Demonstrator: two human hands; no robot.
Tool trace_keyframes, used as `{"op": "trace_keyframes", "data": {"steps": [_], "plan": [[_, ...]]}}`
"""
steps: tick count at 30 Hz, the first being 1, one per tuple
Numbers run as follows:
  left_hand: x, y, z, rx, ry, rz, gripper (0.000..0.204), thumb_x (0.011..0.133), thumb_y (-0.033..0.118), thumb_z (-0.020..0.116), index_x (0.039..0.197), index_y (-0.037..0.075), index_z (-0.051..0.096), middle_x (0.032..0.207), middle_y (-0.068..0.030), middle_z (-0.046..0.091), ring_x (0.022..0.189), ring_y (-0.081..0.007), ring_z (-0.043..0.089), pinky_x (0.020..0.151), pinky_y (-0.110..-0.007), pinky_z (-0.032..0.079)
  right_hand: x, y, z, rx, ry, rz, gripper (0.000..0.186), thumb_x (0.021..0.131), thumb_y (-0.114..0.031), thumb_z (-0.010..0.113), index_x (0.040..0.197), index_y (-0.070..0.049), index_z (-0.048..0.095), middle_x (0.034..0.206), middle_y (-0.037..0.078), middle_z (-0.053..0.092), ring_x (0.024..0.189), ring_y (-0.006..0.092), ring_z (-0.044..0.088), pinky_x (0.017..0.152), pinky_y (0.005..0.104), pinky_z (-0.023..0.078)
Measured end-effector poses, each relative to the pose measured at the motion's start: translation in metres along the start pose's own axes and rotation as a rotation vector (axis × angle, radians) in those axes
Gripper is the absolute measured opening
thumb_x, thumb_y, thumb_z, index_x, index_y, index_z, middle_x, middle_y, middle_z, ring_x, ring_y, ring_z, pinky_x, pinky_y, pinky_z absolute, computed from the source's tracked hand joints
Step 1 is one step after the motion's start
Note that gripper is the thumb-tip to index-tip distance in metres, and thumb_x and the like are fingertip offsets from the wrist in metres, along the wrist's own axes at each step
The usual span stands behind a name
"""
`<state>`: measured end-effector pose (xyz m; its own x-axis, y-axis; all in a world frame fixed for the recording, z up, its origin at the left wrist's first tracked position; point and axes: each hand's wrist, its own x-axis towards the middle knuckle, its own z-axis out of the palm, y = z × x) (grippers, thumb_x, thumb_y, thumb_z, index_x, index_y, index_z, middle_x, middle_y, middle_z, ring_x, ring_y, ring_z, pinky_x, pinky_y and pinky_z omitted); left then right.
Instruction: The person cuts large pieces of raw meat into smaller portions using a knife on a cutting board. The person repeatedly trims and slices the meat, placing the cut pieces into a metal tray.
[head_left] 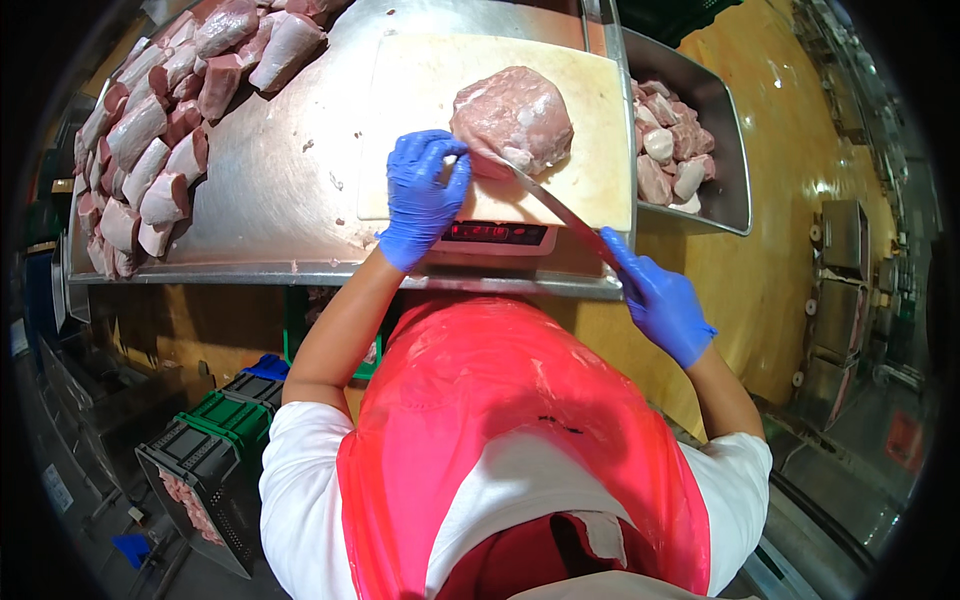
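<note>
A large, rounded piece of raw meat (520,115) lies on a pale cutting board (420,80). At its near left edge, my blue-gloved left hand (425,190) pinches a flap of the meat between thumb and fingers. My right hand (660,300), gloved in blue too, is wrapped round the handle of a long knife (560,208). The blade slants up and left across the board, its tip at the meat's lower edge. Just below the board, between my hands, shows a scale (490,236) with a lit red display.
Several meat pieces (140,135) are heaped on the left of the metal table (270,190). To the right stands a metal tub (735,150) of cut meat. A dark crate (200,490) holding meat and a green crate (230,420) are at lower left.
</note>
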<state>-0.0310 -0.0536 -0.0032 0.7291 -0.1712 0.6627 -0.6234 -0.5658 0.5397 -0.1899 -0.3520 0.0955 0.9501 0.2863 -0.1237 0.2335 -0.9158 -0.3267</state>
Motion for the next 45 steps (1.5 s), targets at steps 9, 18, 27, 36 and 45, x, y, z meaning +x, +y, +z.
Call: {"op": "trace_keyframes", "data": {"steps": [9,18,27,36,45], "plan": [[-0.006,-0.012,-0.023,0.012,-0.288,0.150,0.028,0.069,0.001,0.072,0.094,0.010,0.066,0.095,-0.0115,0.061,0.088,-0.0331,0.059,0.077,-0.042,0.051,0.074,-0.042,0.022,0.514,0.253,0.175,0.067,0.097,-0.010,0.056,0.158,-0.021,0.031,0.095,0.023,0.069,0.075,0.0342,0.070,0.070,0.0411,0.054],[-0.005,-0.022,-0.024,0.025,-0.217,0.199,0.022,0.067,-0.001,0.073,0.081,0.010,0.060,0.086,-0.0091,0.061,0.082,-0.0305,0.059,0.072,-0.041,0.050,0.118,-0.064,0.047,0.078,0.156,-0.096,0.078,0.092,-0.006,0.054,0.159,-0.031,0.025,0.089,0.022,0.063,0.067,0.0421,0.064,0.058,0.0513,0.052],[-0.008,-0.043,-0.060,0.084,-0.362,-0.012,0.021,0.070,0.007,0.072,0.088,0.009,0.062,0.091,-0.0110,0.061,0.089,-0.0335,0.059,0.078,-0.045,0.048,0.016,-0.035,-0.004,-0.207,-0.048,0.001,0.089,0.083,0.003,0.057,0.159,-0.035,0.027,0.076,0.018,0.058,0.056,0.0358,0.060,0.051,0.0465,0.051],[-0.016,-0.015,-0.023,0.039,-0.337,0.130,0.022,0.074,0.010,0.075,0.094,0.012,0.064,0.099,-0.0085,0.063,0.101,-0.0362,0.055,0.088,-0.045,0.046,0.098,-0.080,0.043,0.026,0.206,-0.056,0.087,0.083,0.003,0.056,0.158,-0.032,0.030,0.079,0.017,0.058,0.061,0.0370,0.062,0.057,0.0480,0.053],[-0.012,-0.019,-0.023,-0.030,-0.340,0.098,0.021,0.070,0.007,0.075,0.089,0.009,0.065,0.093,-0.0091,0.064,0.097,-0.0351,0.057,0.086,-0.044,0.049,0.092,-0.064,0.037,-0.040,-0.006,-0.007,0.085,0.086,0.002,0.053,0.159,-0.031,0.026,0.084,0.021,0.064,0.064,0.0411,0.063,0.057,0.0513,0.052]]}}
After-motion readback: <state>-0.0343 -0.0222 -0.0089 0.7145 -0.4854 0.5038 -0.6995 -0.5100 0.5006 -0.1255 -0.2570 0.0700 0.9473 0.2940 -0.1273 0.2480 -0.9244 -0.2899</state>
